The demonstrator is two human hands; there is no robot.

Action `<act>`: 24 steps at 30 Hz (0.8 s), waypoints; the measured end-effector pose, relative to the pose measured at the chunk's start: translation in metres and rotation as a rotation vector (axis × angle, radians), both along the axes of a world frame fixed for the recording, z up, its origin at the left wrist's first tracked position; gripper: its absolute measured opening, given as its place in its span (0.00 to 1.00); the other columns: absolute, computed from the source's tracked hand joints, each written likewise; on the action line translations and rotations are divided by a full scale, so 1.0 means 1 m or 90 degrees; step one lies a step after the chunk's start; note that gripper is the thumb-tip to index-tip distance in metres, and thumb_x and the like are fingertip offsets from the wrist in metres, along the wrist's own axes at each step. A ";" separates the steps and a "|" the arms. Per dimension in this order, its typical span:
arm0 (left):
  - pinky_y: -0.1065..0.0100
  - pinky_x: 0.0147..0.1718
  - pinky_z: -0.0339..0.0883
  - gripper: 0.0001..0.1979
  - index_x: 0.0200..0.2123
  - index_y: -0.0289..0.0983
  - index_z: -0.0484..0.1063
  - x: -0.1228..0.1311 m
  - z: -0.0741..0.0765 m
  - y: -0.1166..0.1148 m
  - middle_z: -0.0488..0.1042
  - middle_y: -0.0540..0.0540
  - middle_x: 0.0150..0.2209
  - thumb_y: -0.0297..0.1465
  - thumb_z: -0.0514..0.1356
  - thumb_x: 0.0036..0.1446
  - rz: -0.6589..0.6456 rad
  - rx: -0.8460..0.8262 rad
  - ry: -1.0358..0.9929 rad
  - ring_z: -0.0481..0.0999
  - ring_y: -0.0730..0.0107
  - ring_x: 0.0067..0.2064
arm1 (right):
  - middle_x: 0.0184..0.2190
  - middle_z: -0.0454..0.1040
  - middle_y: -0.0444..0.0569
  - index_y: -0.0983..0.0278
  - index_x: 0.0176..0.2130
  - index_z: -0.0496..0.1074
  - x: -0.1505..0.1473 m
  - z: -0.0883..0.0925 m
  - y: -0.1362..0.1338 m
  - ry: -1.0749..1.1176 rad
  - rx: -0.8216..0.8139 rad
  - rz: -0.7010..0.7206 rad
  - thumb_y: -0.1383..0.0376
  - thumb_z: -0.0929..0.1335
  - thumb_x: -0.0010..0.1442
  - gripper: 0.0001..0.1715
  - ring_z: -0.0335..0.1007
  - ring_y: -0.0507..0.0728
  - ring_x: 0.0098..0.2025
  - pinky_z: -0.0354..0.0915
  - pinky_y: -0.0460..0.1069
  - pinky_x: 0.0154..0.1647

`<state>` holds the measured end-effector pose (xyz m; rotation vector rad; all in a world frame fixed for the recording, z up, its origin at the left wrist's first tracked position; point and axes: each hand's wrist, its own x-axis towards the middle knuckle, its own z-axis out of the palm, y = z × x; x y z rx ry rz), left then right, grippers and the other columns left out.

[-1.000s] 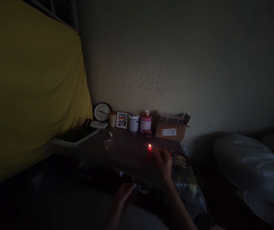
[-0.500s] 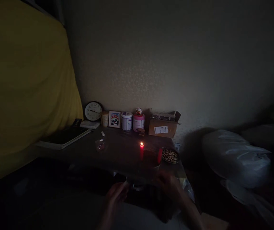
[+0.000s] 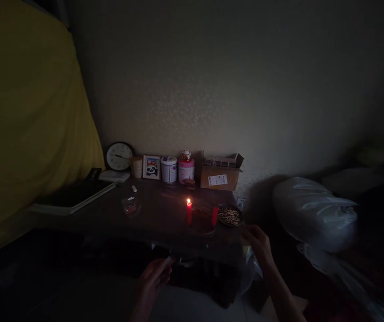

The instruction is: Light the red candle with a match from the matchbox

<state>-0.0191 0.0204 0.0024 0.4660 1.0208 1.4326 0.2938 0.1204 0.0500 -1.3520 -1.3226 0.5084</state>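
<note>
Low in front of the table's near edge, my left hand (image 3: 155, 275) is closed on a small pale flat piece (image 3: 168, 259), too dark to name. My right hand (image 3: 257, 239) hovers by the table's right corner, fingers drawn together; whether anything is in them is too dark to make out. Just beyond those fingers lies a round dish (image 3: 241, 222) of thin pale sticks (image 3: 228, 215) like matchsticks. One red candle (image 3: 189, 210) stands upright and burns. Another red candle (image 3: 215, 216), unlit, stands on the right side of a dark round plate (image 3: 202, 230).
Along the wall stand a clock (image 3: 119, 156), a tan cup (image 3: 137, 167), a framed panda picture (image 3: 152, 167), a white tub (image 3: 169, 171), a pink-lidded tub (image 3: 186, 172) and a cardboard box (image 3: 219, 178). A small clear packet (image 3: 130, 207) lies left. White plastic bags (image 3: 313, 214) fill the right side.
My right hand has moved right and slightly up, from before the candles to beside the dish of sticks. My left hand still grips the pale piece. The view has shifted a little right.
</note>
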 end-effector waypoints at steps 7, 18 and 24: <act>0.66 0.34 0.67 0.17 0.27 0.36 0.76 -0.003 -0.014 0.008 0.79 0.44 0.31 0.39 0.70 0.31 0.006 -0.016 0.016 0.76 0.62 0.34 | 0.25 0.76 0.47 0.62 0.27 0.75 -0.011 0.001 0.053 -0.115 -0.002 -0.048 0.57 0.66 0.44 0.13 0.71 0.59 0.29 0.61 0.49 0.29; 0.70 0.23 0.62 0.16 0.20 0.36 0.74 0.002 -0.020 0.023 0.74 0.51 0.17 0.38 0.72 0.27 0.038 -0.055 0.026 0.72 0.69 0.22 | 0.27 0.75 0.45 0.61 0.27 0.73 -0.039 0.004 0.107 -0.239 0.040 -0.048 0.62 0.65 0.47 0.08 0.69 0.56 0.32 0.60 0.47 0.32; 0.68 0.27 0.65 0.18 0.21 0.37 0.73 0.001 -0.015 0.018 0.79 0.47 0.23 0.38 0.72 0.25 0.040 -0.065 0.014 0.76 0.65 0.26 | 0.32 0.76 0.51 0.63 0.31 0.74 -0.030 0.005 0.070 -0.227 0.023 -0.074 0.59 0.64 0.49 0.13 0.71 0.59 0.34 0.63 0.51 0.34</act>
